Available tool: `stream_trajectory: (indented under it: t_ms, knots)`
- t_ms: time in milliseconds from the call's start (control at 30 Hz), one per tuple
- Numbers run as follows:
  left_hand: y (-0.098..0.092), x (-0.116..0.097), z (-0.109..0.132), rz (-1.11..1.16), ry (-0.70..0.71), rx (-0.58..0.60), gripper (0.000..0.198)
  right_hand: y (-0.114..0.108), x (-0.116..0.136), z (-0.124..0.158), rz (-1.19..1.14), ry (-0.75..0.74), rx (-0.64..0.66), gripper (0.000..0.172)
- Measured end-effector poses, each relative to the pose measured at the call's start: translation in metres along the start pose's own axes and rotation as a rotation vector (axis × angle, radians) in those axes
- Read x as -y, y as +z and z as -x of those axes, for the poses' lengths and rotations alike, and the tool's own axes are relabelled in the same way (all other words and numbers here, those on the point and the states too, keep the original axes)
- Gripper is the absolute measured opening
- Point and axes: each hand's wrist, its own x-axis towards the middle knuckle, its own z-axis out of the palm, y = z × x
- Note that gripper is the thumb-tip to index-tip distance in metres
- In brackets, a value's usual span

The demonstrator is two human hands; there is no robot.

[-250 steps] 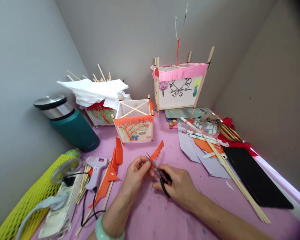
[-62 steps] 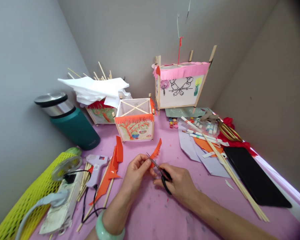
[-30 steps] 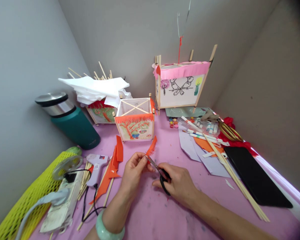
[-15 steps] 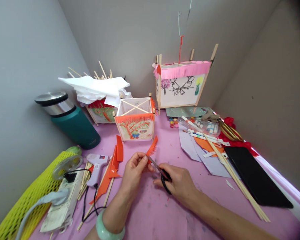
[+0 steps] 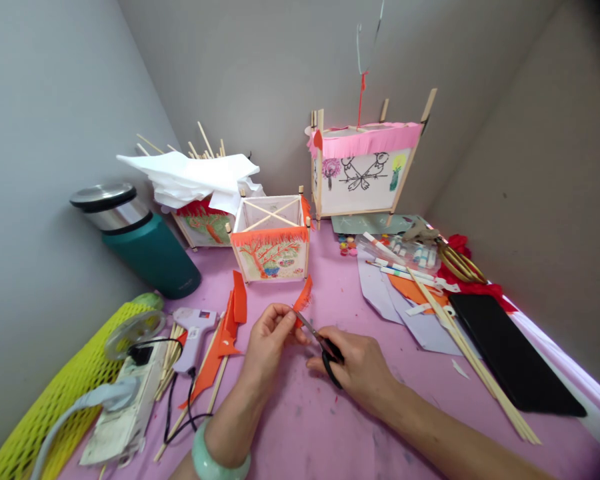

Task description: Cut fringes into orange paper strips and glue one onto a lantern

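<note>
Between thumb and fingers, my left hand [image 5: 276,331] pinches a narrow orange paper strip [image 5: 305,295] whose one edge is cut into fringe. My right hand [image 5: 359,363] grips black-handled scissors [image 5: 333,355], their blades at the strip close to my left fingertips. Just beyond stands a small stick-framed paper lantern [image 5: 273,253] with a tree drawing and orange fringe along its top. Left of my left hand lie torn orange paper pieces [image 5: 215,357] and a lilac glue gun [image 5: 195,333].
A teal bottle [image 5: 150,257], a power strip [image 5: 125,400] and yellow netting [image 5: 55,393] occupy the left. Behind are a pink-fringed lantern [image 5: 365,177] and white sheets [image 5: 195,177] on another lantern. At right lie markers, thin wooden sticks [image 5: 470,367] and a black tablet-like slab [image 5: 515,353].
The free end of the orange strip has shifted slightly left and down. Both hands and the scissors stay almost where they were.
</note>
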Motion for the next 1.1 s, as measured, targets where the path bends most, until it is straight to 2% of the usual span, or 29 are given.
stream_trajectory:
  t_ms: [500, 1100]
  knots:
    - [0.0027, 0.0004, 0.0017, -0.012, -0.028, 0.069, 0.017, 0.0018, -0.0029, 0.0016, -0.001, -0.015, -0.022, 0.027]
    - [0.0023, -0.0009, 0.0013, 0.0, -0.04, 0.046, 0.021, 0.0028, -0.0037, 0.0021, -0.008, 0.002, -0.012, 0.025]
